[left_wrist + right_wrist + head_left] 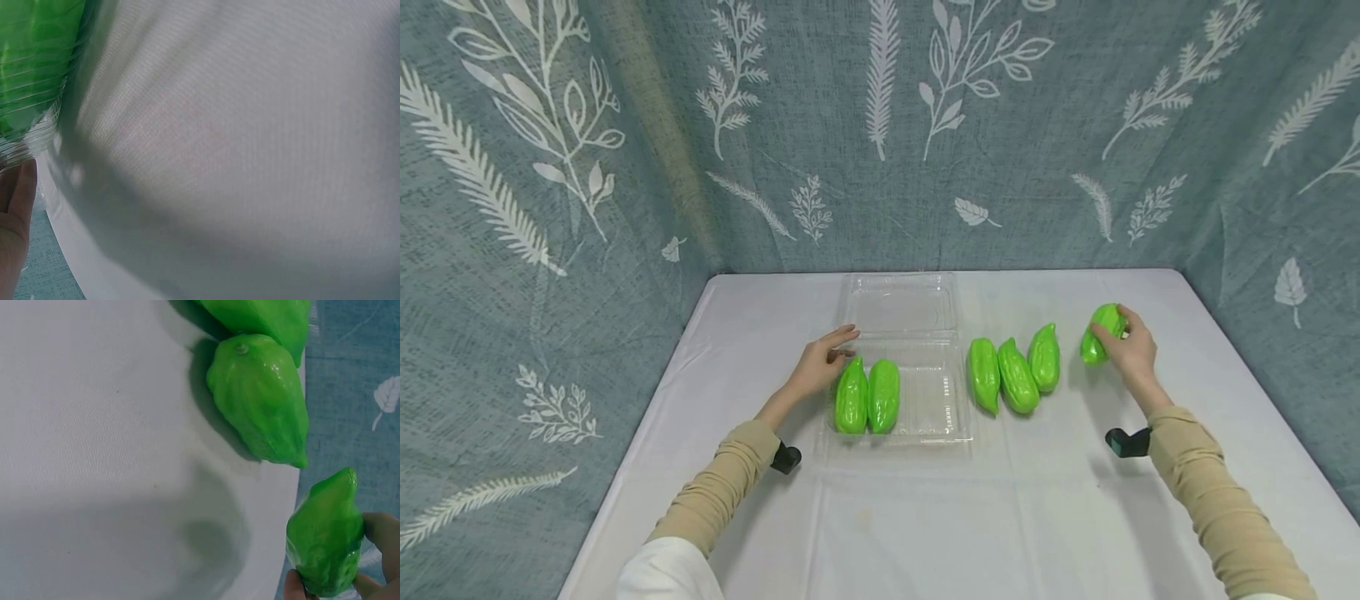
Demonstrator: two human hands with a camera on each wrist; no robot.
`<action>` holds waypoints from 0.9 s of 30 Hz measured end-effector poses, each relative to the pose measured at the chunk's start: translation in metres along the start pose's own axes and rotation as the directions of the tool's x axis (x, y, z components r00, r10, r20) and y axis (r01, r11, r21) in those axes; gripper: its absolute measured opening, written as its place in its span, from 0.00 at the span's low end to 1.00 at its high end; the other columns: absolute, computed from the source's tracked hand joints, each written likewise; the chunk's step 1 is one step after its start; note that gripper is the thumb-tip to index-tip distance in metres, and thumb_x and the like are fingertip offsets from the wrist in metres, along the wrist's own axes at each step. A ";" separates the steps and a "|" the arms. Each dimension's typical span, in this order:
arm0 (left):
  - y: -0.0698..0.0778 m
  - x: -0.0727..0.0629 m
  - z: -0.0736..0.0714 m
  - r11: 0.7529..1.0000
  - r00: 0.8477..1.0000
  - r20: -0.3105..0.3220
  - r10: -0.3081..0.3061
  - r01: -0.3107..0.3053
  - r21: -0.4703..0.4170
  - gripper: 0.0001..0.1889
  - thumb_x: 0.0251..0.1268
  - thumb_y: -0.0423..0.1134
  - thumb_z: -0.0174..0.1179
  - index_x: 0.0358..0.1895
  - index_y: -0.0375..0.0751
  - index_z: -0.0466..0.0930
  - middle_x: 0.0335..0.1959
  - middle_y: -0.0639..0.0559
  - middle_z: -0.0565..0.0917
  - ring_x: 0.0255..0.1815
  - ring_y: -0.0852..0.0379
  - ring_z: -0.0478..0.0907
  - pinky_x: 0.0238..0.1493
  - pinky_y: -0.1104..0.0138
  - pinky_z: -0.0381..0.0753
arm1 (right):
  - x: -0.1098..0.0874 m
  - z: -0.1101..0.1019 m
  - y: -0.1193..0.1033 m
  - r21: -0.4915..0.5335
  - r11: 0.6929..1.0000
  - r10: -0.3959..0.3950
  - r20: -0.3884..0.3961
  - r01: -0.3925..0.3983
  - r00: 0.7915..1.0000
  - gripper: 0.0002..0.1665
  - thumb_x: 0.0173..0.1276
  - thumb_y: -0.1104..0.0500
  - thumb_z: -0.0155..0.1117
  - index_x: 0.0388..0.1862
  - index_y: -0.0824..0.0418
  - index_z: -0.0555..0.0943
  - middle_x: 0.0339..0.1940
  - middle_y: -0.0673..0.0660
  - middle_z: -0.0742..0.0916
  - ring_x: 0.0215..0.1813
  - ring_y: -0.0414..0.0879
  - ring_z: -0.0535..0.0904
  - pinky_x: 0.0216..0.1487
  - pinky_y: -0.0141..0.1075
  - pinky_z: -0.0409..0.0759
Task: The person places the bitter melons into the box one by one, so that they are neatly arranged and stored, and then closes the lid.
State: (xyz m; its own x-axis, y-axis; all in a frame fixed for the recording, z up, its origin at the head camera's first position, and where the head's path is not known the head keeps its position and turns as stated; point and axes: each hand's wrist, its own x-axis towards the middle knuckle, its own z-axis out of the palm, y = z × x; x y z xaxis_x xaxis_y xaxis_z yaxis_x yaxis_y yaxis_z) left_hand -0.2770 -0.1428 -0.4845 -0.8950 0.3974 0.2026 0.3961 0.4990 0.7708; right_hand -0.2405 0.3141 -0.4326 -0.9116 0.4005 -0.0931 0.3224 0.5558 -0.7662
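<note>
Glossy green, ridged oval fruit (1103, 335): in the head view we see it right of centre, gripped between the thumb and fingers of the person's right hand (1131, 346). Just left of it, three matching fruits (1018, 379) lie on a white table (895, 525). Near centre, two more fruits (883, 397) lie side by side in the left part of a clear plastic container (928, 392), its lid (898, 306) open above. The left hand (815, 367), fingers loosely extended, is at the container's left edge, gripping no fruit.

In the left wrist view, we find a fingertip against the container's ribbed wall, far left.

In the right wrist view, the held fruit sits lower right, apart from others above. We judge that steady pressure on both sides suits its slick-looking skin, with light left fingers sparing the thin plastic.
</note>
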 end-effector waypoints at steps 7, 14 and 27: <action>-0.001 -0.001 0.000 1.000 1.000 -0.002 -0.003 0.003 -0.010 0.25 0.61 0.16 0.46 0.63 0.27 0.69 0.69 0.32 0.65 0.50 0.40 0.82 0.34 0.73 0.76 | -0.003 0.005 -0.005 0.013 1.000 -0.005 0.006 0.004 1.000 0.40 0.72 0.52 0.50 0.76 0.63 0.48 0.70 0.75 0.62 0.68 0.67 0.63 0.65 0.53 0.72; -0.002 -0.001 0.000 1.000 1.000 0.001 -0.008 0.008 -0.003 0.24 0.62 0.18 0.46 0.63 0.28 0.70 0.69 0.33 0.65 0.50 0.41 0.82 0.30 0.77 0.72 | -0.009 0.010 -0.014 0.033 0.998 -0.063 0.013 0.062 0.998 0.40 0.71 0.52 0.52 0.76 0.63 0.51 0.67 0.75 0.66 0.64 0.65 0.68 0.57 0.46 0.78; -0.002 0.000 -0.001 1.000 1.000 0.004 -0.010 0.010 -0.009 0.25 0.61 0.17 0.46 0.63 0.29 0.70 0.69 0.33 0.65 0.50 0.41 0.82 0.29 0.78 0.72 | -0.020 0.023 -0.030 0.100 0.990 -0.099 0.017 0.097 0.995 0.40 0.70 0.51 0.55 0.75 0.62 0.53 0.67 0.73 0.67 0.63 0.64 0.70 0.59 0.49 0.77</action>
State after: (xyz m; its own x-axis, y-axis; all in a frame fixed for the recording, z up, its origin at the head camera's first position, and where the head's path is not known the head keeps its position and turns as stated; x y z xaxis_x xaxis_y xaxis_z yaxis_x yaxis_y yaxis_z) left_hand -0.2780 -0.1441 -0.4855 -0.8983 0.3952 0.1923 0.3850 0.4965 0.7780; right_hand -0.2376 0.2729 -0.4227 -0.9431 0.3312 -0.0278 0.2058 0.5162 -0.8314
